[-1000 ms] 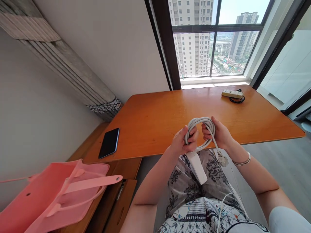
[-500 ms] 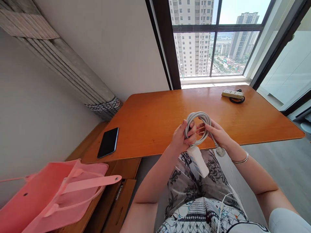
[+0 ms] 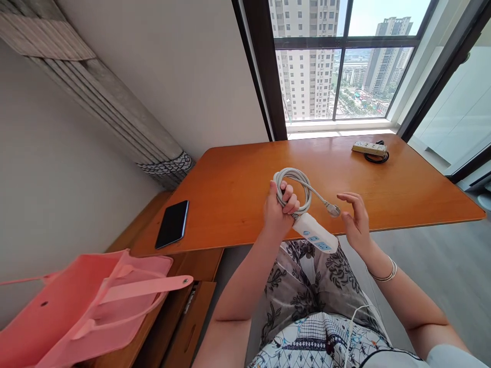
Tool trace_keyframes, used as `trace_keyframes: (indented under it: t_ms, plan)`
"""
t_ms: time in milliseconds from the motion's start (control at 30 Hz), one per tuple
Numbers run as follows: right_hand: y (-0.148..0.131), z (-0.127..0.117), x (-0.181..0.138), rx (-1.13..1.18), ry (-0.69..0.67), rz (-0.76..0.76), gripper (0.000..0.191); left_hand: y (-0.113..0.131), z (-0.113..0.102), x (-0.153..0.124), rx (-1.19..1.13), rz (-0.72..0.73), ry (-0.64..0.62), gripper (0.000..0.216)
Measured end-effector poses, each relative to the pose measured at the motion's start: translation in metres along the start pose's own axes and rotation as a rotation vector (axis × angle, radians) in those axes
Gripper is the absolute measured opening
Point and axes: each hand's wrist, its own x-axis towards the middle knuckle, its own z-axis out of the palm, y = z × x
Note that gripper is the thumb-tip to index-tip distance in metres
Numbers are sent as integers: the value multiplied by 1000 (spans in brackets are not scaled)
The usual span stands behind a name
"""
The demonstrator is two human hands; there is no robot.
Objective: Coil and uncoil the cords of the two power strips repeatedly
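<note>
Gripping the coiled cord (image 3: 308, 197), the left hand (image 3: 279, 210) held the white power strip (image 3: 315, 232) by the near edge of the table (image 3: 238, 194). The right hand (image 3: 356, 220) curved empty, seemingly just clear of the plug (image 3: 333, 209). Most cord was looped; its plug end stuck out loose.

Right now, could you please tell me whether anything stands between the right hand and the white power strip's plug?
Nothing visible does: only a gap separates the open right hand from the plug. The left hand grips the coiled cable on the other side.
</note>
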Motion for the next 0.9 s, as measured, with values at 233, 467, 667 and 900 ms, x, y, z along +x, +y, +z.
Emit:
trace_keyframes:
  t_ms: [233,467,667,900]
  plan:
    - [0,4,-24,-213,-384,173,65,-1,4,0,5,227,46,40]
    - [-10,-13,-23,-52,-272,-60,26,3,-8,14,137,217,18,44]
    - [-9,-31,11,96,-110,-53,33,-4,-10,10,110,-7,-117,52]
    - [15,-19,38,577,-505,269,87,-1,-4,6,64,-70,-172,55]
